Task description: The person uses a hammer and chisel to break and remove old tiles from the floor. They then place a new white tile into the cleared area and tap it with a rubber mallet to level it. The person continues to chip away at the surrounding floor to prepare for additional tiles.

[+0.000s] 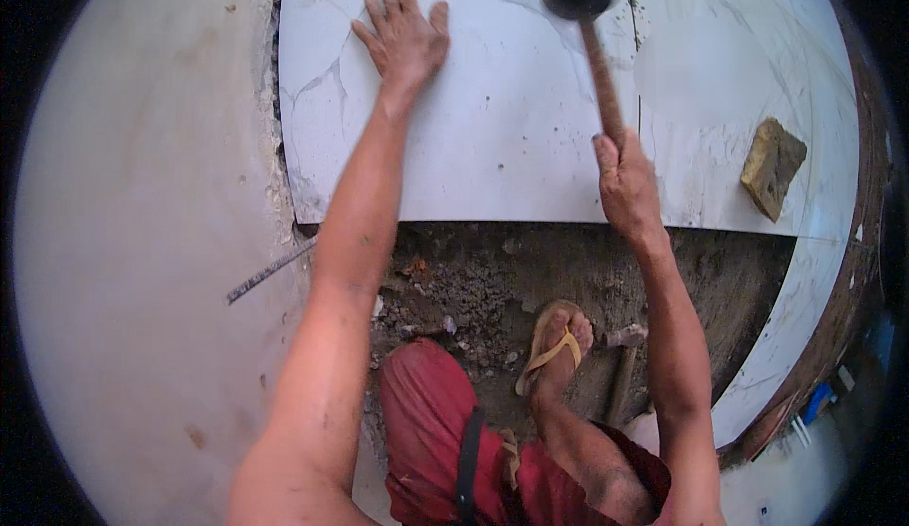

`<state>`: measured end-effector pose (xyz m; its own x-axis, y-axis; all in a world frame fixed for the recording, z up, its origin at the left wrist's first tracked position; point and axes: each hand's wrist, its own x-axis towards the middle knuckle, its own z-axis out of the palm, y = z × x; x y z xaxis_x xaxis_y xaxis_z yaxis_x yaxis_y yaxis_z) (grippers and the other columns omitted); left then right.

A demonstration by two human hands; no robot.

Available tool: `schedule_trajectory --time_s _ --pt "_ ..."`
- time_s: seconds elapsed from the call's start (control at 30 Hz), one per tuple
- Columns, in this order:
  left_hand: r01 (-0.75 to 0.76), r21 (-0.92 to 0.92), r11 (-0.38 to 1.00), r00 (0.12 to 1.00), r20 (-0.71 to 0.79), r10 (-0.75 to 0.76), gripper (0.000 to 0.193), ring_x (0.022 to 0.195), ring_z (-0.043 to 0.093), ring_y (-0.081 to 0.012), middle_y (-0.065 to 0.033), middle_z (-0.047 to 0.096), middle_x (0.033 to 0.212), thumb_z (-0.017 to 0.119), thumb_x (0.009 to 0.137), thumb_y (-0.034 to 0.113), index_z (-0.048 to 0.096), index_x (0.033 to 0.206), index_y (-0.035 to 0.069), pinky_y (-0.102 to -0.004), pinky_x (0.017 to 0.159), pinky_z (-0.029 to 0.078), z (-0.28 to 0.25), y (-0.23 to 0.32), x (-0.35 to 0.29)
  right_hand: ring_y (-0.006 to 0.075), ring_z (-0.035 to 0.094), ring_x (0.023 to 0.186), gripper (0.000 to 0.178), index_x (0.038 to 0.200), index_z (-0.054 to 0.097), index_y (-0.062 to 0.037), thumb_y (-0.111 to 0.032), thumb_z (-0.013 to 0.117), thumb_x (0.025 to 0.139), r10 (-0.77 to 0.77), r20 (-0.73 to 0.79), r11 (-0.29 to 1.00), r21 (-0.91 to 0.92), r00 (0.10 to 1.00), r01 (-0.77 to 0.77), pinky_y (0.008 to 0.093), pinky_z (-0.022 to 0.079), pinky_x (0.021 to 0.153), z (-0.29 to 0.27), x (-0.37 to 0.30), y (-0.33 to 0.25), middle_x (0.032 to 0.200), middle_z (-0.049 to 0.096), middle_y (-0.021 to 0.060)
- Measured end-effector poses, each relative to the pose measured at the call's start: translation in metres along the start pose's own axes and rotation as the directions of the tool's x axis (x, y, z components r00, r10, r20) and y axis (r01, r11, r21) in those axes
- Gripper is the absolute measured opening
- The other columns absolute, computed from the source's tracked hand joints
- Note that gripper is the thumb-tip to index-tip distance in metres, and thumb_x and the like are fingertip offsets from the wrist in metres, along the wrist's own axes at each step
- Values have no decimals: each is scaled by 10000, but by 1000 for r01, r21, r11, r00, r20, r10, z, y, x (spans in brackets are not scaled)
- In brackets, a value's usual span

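My left hand (407, 41) lies flat with spread fingers on a large white marbled tile (492, 147), near its left side. In my right hand (628, 185) is the wooden handle of a rubber mallet (598, 71). The mallet's round black head is up at the top of the view, over the tile's right part, slightly blurred. Whether it touches the tile I cannot tell. A thin dark seam parts this tile from another white marbled tile (710, 81) on the right.
A dirty yellowish sponge (774, 168) sits on the right tile. Rough soil and mortar rubble (454, 303) lie before the tiles' near edge. A hammer (625, 351) rests by my sandalled foot (559, 341). At left rises a plastered wall (142, 195), with a dark thin bar (270, 272) beside it.
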<state>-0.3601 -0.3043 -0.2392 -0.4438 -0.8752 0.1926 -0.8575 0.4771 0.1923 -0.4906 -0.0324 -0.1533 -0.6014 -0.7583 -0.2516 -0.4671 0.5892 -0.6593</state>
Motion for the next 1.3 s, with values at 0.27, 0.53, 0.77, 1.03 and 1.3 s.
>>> schedule_trajectory --time_s 0.27,0.53,0.77,1.03,1.3 --pt "-236 -21 971 947 221 235 696 1353 131 -335 -168 137 1468 389 890 425 156 1404 18 -541 1066 102 -45 41 -181 134 450 593 350 948 477 -23 -371 448 923 71 101 997 -36 992 -68 325 404 548 -6 -60 23 636 453 45" --pt "-232 -158 960 902 333 273 690 1332 183 -369 -177 204 1447 528 845 301 205 1393 34 -527 1059 158 -93 35 -274 93 432 552 268 937 513 -27 -292 510 898 -197 -105 910 351 975 221 282 387 504 -31 -124 -41 619 470 11" --pt "-307 -344 887 861 296 413 570 1295 294 -331 -189 340 1381 579 801 239 397 1302 37 -468 1057 226 -114 7 -267 135 500 574 274 1008 528 -30 -243 575 841 -220 -205 886 368 954 283 298 435 557 -47 -145 -38 645 507 62" --pt "-104 -12 995 848 521 95 774 1336 142 -392 -132 174 1467 555 805 502 236 1406 132 -652 989 167 -96 22 -183 392 599 690 295 1061 407 -60 -284 491 889 -100 -71 972 208 992 113 486 450 600 -4 -105 -4 730 573 211" --pt "-267 64 962 845 496 201 645 1350 117 -368 -64 158 1481 446 867 490 226 1412 224 -687 974 129 -74 19 -188 388 595 658 348 1074 432 -32 -323 499 897 -196 -320 857 404 927 321 440 452 553 -19 -118 -38 682 560 199"
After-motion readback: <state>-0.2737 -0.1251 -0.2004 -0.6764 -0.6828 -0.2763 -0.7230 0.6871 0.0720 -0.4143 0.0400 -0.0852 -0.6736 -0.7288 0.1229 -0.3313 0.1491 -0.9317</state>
